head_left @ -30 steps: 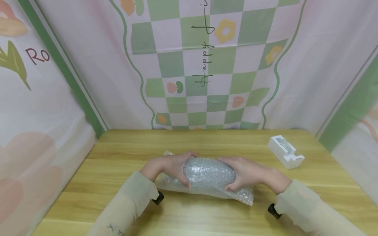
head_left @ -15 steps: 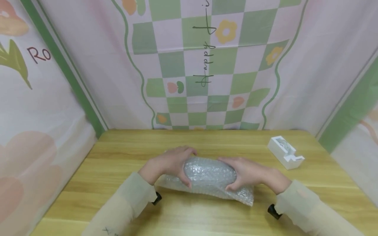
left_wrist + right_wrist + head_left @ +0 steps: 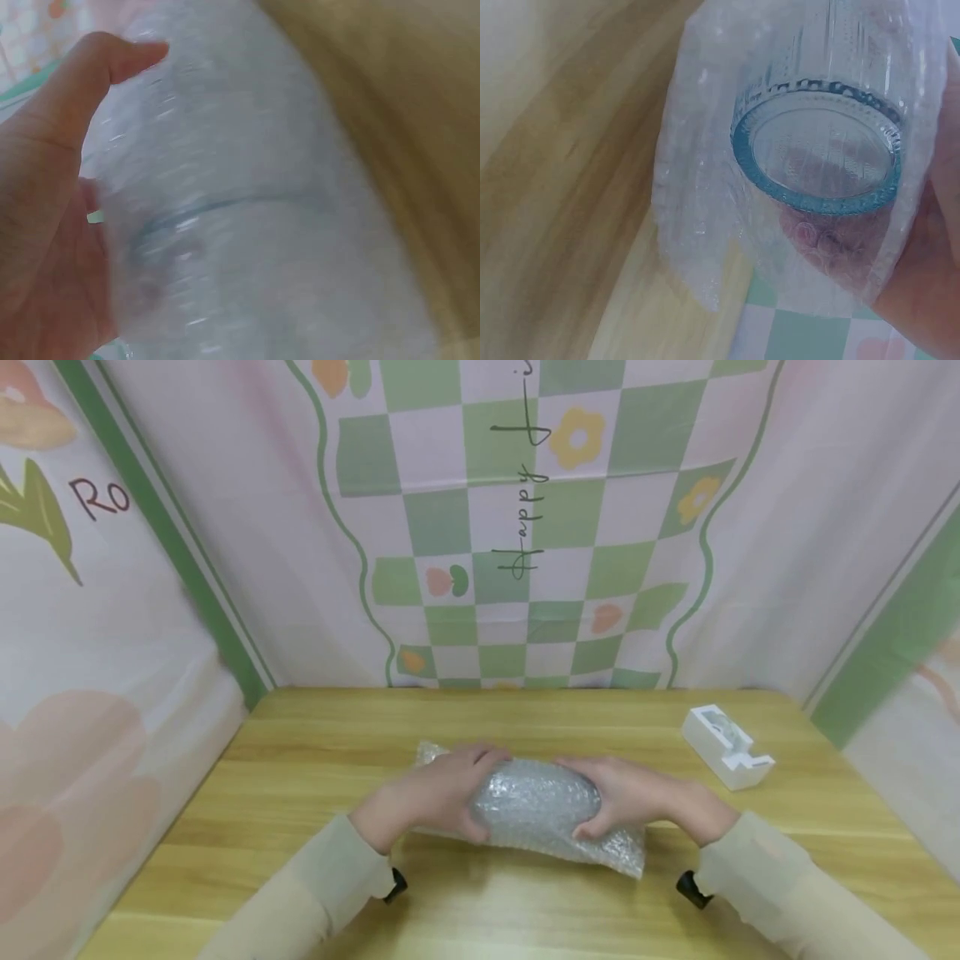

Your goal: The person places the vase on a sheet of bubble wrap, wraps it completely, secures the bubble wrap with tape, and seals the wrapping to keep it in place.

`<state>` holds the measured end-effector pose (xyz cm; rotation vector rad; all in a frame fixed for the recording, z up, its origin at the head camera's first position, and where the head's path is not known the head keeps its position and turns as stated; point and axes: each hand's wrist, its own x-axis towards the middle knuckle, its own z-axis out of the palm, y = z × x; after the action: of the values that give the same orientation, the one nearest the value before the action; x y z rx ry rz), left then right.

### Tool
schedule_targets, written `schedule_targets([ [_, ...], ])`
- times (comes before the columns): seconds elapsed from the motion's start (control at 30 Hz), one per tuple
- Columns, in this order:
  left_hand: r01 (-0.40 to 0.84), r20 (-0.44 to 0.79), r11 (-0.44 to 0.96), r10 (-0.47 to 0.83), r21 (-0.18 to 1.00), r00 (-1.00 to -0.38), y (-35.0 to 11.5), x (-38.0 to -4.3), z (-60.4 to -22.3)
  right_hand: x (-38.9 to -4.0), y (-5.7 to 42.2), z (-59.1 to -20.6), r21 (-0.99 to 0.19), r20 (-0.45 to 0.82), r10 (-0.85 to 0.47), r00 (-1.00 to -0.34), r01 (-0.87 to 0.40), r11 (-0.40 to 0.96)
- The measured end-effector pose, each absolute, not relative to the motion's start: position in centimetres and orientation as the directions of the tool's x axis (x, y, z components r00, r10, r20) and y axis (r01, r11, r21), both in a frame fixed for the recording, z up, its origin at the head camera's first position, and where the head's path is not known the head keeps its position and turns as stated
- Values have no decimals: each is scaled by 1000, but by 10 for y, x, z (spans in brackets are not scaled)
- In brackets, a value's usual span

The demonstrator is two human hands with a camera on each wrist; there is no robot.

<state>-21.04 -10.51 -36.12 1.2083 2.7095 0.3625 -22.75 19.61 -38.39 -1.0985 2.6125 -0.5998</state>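
A clear glass jar lies on its side, rolled in bubble wrap. My left hand grips the left part of the roll, thumb on the near side and fingers over the far side. On the right part, my right hand holds it the same way. In the right wrist view the jar's round, bluish base shows inside the open end of the wrap, with fingers visible through the plastic behind it. The left wrist view shows the thumb along the wrap and a dark curved line through it.
A white tape dispenser with a roll of clear tape stands at the back right of the wooden table. Behind the table hangs a checked, flowered curtain. Loose wrap ends stick out past the hands.
My left hand lifted slightly from the wrap's left end, then came down and shifted a little right along the roll. My right hand has stayed nearly in place.
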Motion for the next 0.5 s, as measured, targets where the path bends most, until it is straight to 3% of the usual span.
schedule_targets([
  [0.5, 698, -8, 663, 727, 270, -687, -105, -219, -381, -228, 196, -380, -489, -101, -709, -697, -586, 646],
])
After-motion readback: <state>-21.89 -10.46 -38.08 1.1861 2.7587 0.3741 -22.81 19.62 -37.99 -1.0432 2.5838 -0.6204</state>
